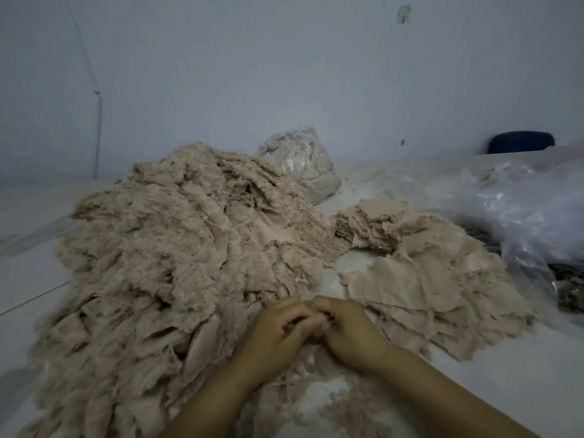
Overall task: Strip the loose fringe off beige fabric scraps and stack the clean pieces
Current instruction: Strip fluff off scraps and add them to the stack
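Note:
A big heap of frayed beige fabric scraps fills the left and middle of the table. To the right lies a flatter stack of cleaner beige pieces. My left hand and my right hand meet at the bottom centre, fingers curled, both pinching a small beige scrap that is mostly hidden between them. Loose stripped fringe lies on the table between my forearms.
A clear plastic bag stuffed with beige scraps stands behind the heap by the wall. Crumpled clear plastic covers the right side, with dark material under it. A dark blue chair back shows at the far right.

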`<act>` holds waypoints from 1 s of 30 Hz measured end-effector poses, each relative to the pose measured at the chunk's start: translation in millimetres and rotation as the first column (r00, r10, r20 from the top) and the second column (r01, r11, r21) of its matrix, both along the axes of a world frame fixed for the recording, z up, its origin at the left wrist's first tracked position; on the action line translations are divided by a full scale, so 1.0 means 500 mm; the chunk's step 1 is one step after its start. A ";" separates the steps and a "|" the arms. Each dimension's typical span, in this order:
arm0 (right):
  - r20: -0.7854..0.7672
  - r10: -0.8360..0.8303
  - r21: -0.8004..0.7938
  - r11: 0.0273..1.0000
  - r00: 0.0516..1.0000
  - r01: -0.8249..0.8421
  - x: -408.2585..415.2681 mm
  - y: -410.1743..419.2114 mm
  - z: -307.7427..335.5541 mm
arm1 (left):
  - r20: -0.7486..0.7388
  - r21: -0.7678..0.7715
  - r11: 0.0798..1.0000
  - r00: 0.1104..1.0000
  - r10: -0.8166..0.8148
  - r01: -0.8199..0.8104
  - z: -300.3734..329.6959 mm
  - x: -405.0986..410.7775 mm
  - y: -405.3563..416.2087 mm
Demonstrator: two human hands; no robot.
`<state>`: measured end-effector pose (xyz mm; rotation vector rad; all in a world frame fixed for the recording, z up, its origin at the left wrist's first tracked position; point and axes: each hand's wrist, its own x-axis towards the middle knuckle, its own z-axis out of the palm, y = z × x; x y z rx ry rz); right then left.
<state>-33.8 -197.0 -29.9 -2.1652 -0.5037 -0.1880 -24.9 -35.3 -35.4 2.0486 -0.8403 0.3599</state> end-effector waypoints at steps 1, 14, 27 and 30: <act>-0.062 0.047 0.053 0.998 0.997 -0.043 -0.003 -0.004 0.003 | -0.035 -0.033 0.999 0.999 0.005 -0.006 0.004 0.003 0.005; -0.292 -0.009 0.476 0.866 0.956 0.154 -0.011 -0.018 -0.017 | -0.144 0.101 0.983 0.976 0.165 -0.151 -0.004 0.023 0.026; -0.373 0.068 0.888 0.315 0.925 0.335 0.000 -0.012 -0.005 | -0.382 0.280 0.959 0.912 0.151 -0.042 0.013 0.010 0.024; -0.387 -0.086 0.801 0.462 0.918 0.381 -0.001 -0.013 -0.010 | -0.248 0.320 0.943 0.952 0.181 -0.096 0.009 0.020 0.039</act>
